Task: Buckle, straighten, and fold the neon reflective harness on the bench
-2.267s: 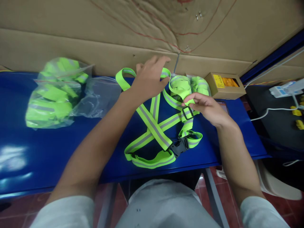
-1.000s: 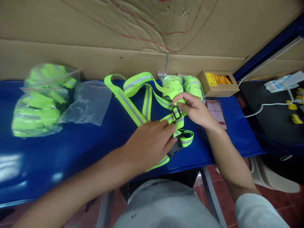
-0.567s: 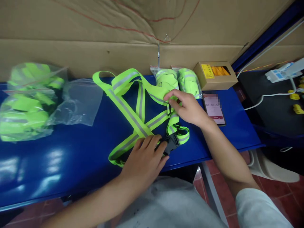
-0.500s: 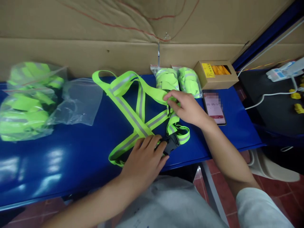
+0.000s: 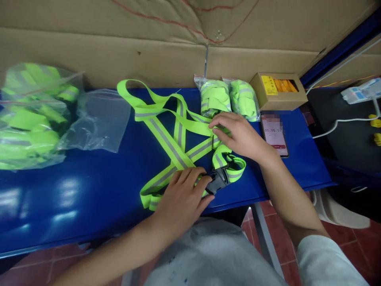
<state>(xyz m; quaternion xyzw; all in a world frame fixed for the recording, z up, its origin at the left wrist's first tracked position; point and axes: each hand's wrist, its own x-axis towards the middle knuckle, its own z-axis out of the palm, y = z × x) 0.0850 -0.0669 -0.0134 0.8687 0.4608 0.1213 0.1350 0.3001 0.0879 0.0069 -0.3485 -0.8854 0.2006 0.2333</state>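
Note:
A neon green reflective strap harness (image 5: 168,141) with grey stripes lies spread and crossed on the blue table. My left hand (image 5: 186,194) rests at its near edge, fingers bent over the strap beside a black plastic buckle (image 5: 218,180). A small strap loop curls just right of the buckle. Farther back, my right hand (image 5: 238,133) grips the upper right part of the harness between thumb and fingers; the fingertips partly cover the strap there.
Bagged green straps (image 5: 29,135) lie at the left beside a clear plastic bag (image 5: 97,119). Two more bagged bundles (image 5: 214,97) stand at the back, near a cardboard box (image 5: 281,101) and a phone (image 5: 274,137). The blue table's (image 5: 98,210) front edge is near my body.
The view has shifted slightly. The upper left strap loop has changed shape, its folded band now lying lower and flatter. Both hands keep nearly the same places on the harness.

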